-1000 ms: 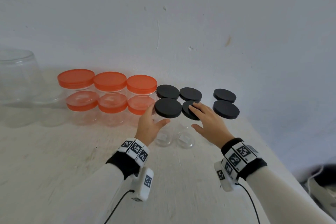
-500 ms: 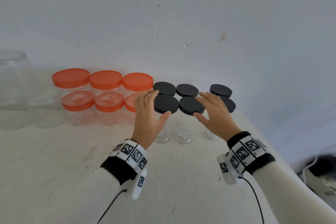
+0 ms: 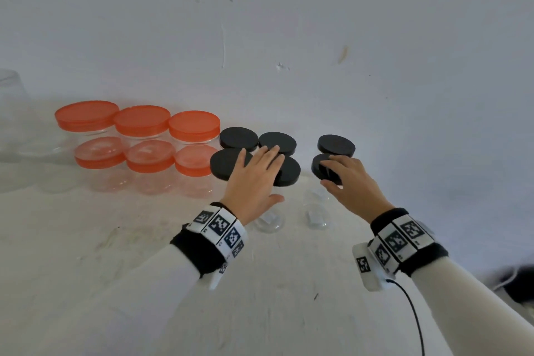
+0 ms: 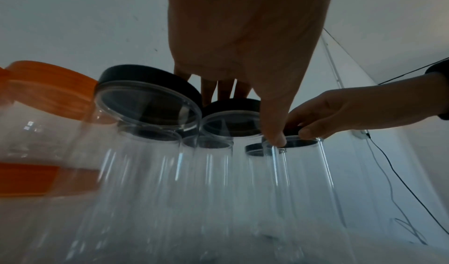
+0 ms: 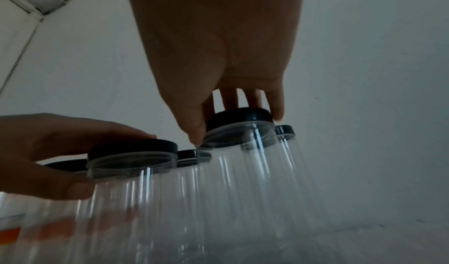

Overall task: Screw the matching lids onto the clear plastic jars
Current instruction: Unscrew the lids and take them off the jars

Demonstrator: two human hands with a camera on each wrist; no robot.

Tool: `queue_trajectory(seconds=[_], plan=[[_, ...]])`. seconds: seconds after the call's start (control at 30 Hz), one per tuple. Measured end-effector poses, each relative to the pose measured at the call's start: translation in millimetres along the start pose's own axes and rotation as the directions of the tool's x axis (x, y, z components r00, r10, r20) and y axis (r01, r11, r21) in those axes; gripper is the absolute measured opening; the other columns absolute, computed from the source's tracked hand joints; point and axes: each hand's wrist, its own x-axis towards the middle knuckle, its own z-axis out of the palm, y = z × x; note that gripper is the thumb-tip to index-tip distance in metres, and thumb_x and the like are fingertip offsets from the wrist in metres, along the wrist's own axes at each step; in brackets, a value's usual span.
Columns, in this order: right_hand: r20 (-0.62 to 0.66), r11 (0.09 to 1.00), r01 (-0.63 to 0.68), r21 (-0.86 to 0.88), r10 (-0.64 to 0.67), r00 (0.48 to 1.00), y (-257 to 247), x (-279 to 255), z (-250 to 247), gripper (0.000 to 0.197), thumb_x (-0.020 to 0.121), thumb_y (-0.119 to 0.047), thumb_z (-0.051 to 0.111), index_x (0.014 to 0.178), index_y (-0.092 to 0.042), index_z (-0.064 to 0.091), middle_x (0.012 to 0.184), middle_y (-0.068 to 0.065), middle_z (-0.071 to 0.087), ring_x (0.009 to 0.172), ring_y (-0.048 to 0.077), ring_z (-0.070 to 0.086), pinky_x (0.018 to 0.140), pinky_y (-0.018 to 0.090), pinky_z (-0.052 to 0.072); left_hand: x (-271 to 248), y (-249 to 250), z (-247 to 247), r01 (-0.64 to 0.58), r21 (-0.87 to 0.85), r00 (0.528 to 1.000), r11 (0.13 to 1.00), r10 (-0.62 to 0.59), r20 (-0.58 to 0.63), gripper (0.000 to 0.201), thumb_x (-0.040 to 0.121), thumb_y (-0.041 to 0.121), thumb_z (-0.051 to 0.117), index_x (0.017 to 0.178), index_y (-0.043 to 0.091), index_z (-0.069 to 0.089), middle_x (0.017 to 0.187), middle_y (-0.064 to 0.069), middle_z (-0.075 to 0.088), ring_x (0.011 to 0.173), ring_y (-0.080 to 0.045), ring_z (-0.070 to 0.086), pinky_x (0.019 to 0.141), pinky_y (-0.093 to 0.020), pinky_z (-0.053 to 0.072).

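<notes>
Several clear jars with black lids stand in two rows by the wall. My left hand lies over the front middle black lid, fingers straight across its top, thumb spread beside the jar below. My right hand grips the front right black lid, fingers curled over it. In the right wrist view the thumb and fingers of that right hand clasp opposite edges of this lid. The left wrist view shows the left hand above the middle lid.
Three orange-lidded jars stand to the left of the black ones. A large clear container sits at the far left. The white table ends at the right, where dark gear lies beyond its edge.
Both hands moved right: the left from the front left black lid to the front middle one, the right from the middle lid to the front right lid, which it now grips.
</notes>
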Motion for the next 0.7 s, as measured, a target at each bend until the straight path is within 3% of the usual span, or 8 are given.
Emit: queue_trajectory(seconds=[0.3, 0.4, 0.5, 0.57, 0.7], plan=[[-0.05, 0.962, 0.266, 0.056, -0.263, 0.963, 20, -14, -4, 0.04, 0.087, -0.031, 0.062, 0.127, -0.024, 0.057, 0.132, -0.009, 0.052, 0.126, 0.014, 0.038, 0.083, 0.031, 0.047, 6, 12, 8, 0.082, 0.027, 0.995, 0.996, -0.083, 0.051, 0.078, 0.09, 0.053, 0.047, 0.149, 0.02, 0.009, 0.158, 0.003, 0.008, 0.145, -0.017, 0.006, 0.116, -0.044, 0.012], [-0.017, 0.946, 0.315, 0.075, -0.315, 0.949, 24, -16, -9, 0.042, 0.086, -0.035, 0.062, 0.127, -0.028, 0.056, 0.132, -0.013, 0.051, 0.126, 0.012, 0.037, 0.084, 0.029, 0.045, 6, 14, 9, 0.098, 0.026, 0.993, 0.995, -0.099, 0.057, 0.078, 0.09, 0.053, 0.046, 0.149, 0.021, 0.008, 0.158, 0.003, 0.007, 0.145, -0.016, 0.006, 0.116, -0.043, 0.011], [-0.006, 0.942, 0.308, 0.131, -0.31, 0.951, 28, -11, -16, 0.043, 0.087, -0.041, 0.059, 0.128, -0.03, 0.054, 0.131, -0.016, 0.05, 0.125, 0.007, 0.036, 0.091, 0.024, 0.038, 7, 13, 10, 0.101, 0.019, 0.993, 0.995, -0.102, 0.059, 0.078, 0.089, 0.055, 0.046, 0.149, 0.021, 0.009, 0.158, 0.004, 0.006, 0.145, -0.015, 0.006, 0.116, -0.043, 0.01], [-0.065, 0.938, 0.272, 0.217, -0.264, 0.962, 35, -1, -20, 0.039, 0.088, -0.039, 0.058, 0.126, -0.028, 0.056, 0.128, -0.016, 0.051, 0.123, 0.006, 0.038, 0.095, 0.024, 0.034, 8, 12, 10, 0.103, 0.013, 0.993, 0.995, -0.104, 0.054, 0.078, 0.089, 0.055, 0.046, 0.149, 0.022, 0.009, 0.158, 0.005, 0.006, 0.145, -0.014, 0.006, 0.115, -0.042, 0.009], [-0.149, 0.944, 0.196, 0.266, -0.161, 0.976, 61, 38, -22, 0.038, 0.087, -0.029, 0.063, 0.123, -0.02, 0.057, 0.129, -0.004, 0.051, 0.12, 0.018, 0.042, 0.094, 0.029, 0.037, 9, 12, 10, 0.12, -0.015, 0.991, 0.993, -0.118, 0.059, 0.079, 0.087, 0.055, 0.049, 0.149, 0.024, 0.011, 0.157, 0.007, 0.007, 0.145, -0.012, 0.005, 0.115, -0.042, 0.008]])
